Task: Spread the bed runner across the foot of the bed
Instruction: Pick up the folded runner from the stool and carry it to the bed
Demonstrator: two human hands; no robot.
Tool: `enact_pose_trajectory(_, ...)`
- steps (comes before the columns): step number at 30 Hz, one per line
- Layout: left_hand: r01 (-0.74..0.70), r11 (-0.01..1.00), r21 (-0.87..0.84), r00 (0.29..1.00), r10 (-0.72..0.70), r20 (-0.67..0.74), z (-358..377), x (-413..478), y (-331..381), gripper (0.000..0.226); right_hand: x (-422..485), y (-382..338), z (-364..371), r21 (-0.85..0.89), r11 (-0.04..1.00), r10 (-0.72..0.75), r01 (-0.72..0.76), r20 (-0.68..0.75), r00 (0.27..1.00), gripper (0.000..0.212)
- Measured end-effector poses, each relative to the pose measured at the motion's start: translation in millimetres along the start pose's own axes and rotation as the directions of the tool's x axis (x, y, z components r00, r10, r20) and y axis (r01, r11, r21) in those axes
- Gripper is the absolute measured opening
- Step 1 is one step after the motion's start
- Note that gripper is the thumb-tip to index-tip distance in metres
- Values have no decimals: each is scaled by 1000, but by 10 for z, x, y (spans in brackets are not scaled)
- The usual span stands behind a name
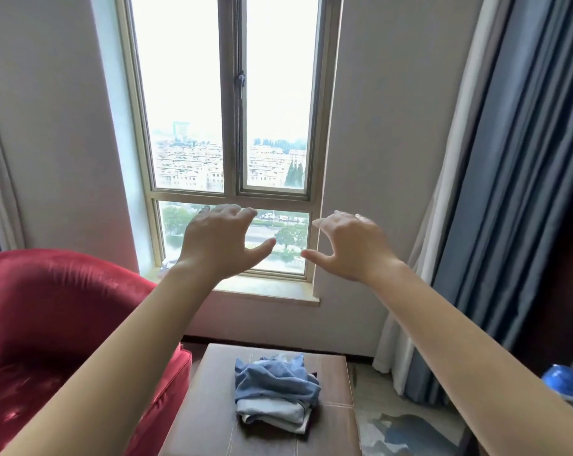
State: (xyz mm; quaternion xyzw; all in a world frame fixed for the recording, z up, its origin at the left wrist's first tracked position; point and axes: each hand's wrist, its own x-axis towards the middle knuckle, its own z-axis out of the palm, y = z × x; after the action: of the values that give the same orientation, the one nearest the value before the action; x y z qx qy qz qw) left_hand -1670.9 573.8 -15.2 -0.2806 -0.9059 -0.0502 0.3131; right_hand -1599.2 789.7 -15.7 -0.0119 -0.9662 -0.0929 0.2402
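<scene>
1. Your left hand (217,240) and right hand (350,246) are raised side by side in front of the window (232,126). Both have fingers spread and loosely bent, and both hold nothing.
2. No bed shows in this view, and nothing here can be named for certain as the runner.
3. The only cloth is a bunched blue and white pile (275,393) on the brown worktop (206,422). It may be the runner, but you cannot tell from here.
4. That pile lies well below your hands, between your forearms and about midway, so neither hand is clearly nearer.
5. It is crumpled, so it shows no long axis to line up with.
6. If it is the runner, you would likely need to drop both hands straight down to it, then turn to find the bed.
</scene>
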Motion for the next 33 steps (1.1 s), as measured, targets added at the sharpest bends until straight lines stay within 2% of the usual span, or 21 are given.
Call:
enact_pose_trajectory(4, -16, 1000, 21, 1000, 16, 0, 313, 447, -200, 86, 480, 99, 218, 39, 999, 24, -23, -34, 999, 67)
enact_pose_trajectory(11, -39, 999, 29, 999, 38, 36, 918, 1094, -372, 88, 1106, 384, 737, 53, 997, 52, -52, 0, 999, 67)
enact_pose_trajectory(22, -26, 1000, 3, 1000, 26, -7, 1845, 2146, -370, 84, 2175, 998, 1616, 119, 993, -11, 18, -60, 998, 67)
enact_pose_trajectory(28, 6, 998, -65, 1000, -4, 28, 2689, 2318, -276, 79, 2472, 1244, 2534, 193, 981, -26, 24, 9, 1000, 69)
enact_pose_trajectory(33, 26, 994, -106, 977, -3, 213, 3605, 2064, -188, 70, 2368, 1244, 3518, 257, 966, -42, -6, 179, 983, 71)
